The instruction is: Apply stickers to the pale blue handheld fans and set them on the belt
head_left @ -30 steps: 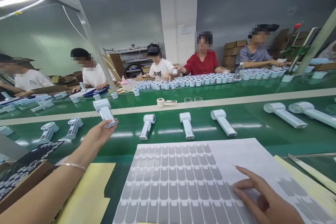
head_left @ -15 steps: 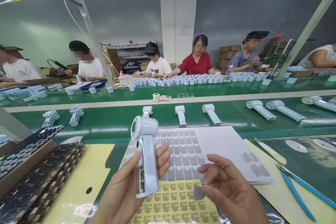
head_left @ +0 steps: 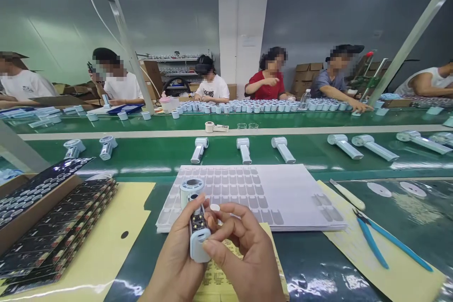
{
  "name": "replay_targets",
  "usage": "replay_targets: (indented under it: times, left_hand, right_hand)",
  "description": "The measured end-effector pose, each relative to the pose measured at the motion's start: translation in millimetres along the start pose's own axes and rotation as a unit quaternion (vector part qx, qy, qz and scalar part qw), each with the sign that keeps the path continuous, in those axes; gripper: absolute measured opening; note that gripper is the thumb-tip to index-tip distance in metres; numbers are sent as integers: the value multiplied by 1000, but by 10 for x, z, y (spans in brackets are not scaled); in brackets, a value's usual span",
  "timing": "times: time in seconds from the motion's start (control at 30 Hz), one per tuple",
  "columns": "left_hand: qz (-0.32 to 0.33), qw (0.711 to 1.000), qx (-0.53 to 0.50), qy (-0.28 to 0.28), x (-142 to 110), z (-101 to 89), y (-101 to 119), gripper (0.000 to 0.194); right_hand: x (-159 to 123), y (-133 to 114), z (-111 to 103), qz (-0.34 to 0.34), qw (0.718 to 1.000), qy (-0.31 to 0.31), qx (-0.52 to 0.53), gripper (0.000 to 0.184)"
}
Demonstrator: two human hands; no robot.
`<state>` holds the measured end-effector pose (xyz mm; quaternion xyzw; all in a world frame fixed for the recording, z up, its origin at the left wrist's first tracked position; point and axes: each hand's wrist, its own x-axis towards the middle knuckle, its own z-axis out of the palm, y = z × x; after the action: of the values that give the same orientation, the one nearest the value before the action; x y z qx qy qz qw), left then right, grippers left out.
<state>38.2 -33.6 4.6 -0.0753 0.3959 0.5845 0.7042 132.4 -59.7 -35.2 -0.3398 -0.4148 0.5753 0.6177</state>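
Observation:
My left hand point(head_left: 175, 247) is wrapped round the handle of a light-blue handheld fan point(head_left: 198, 251), its round head pointing away and its end cap facing me. Along the handle's open side a dark circuit board point(head_left: 198, 222) shows. My right hand point(head_left: 244, 245) is closed in a pinch, thumb and fingers against the end cap. The grey sticker it held earlier is mostly hidden now. By its index finger shows a small whitish oval piece point(head_left: 214, 207). Beyond the hands lies a white stack of sticker sheets point(head_left: 283, 188), and a yellow label sheet point(head_left: 219, 273) lies beneath them.
Several fan bodies point(head_left: 283, 150) lie along the green belt point(head_left: 170, 151). On the right are blue-handled cutters point(head_left: 375, 240) and a pale-handled blade point(head_left: 348, 196). Stacked circuit panels point(head_left: 63, 231) and a cardboard box point(head_left: 42, 210) stand left. Several co-workers sit across the belt.
My left hand has lowered and tilted the fan so its end cap faces me. My right hand has moved left, bringing its fingertips from beside the fan to the cap.

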Motion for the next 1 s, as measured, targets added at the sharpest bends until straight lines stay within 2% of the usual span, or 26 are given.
replay_targets:
  times: [0.43,0.63,0.7,0.77,0.87,0.9,0.93,1.0]
  left_hand:
    - [22,1000,1,-7,13,-12,21,9]
    - [17,1000,-8,-17,29,-35,10,10]
    - [9,1000,-19,-10,14,-30,0,10]
    - [-3,999,-33,-1,-20,-11,-19,12]
    - [-26,998,-54,14,-82,24,-51,17]
    - [-38,997,-59,17,-101,31,-59,17]
    - [-54,996,-63,17,-117,36,-64,16]
    - [-85,994,-66,9,-139,37,-66,14]
  right_hand:
    - [16,-22,42,22,999,-7,-43,37]
    - [0,-42,59,6,998,-6,-65,35]
    - [-25,-11,58,-22,996,0,-90,33]
    - [-52,47,46,-90,986,10,-141,33]
    - [-78,130,22,-253,935,28,-245,48]
    - [-80,140,16,-286,918,39,-270,56]
    - [-78,137,11,-294,911,52,-285,63]
    - [-63,93,-4,-235,929,73,-275,72]
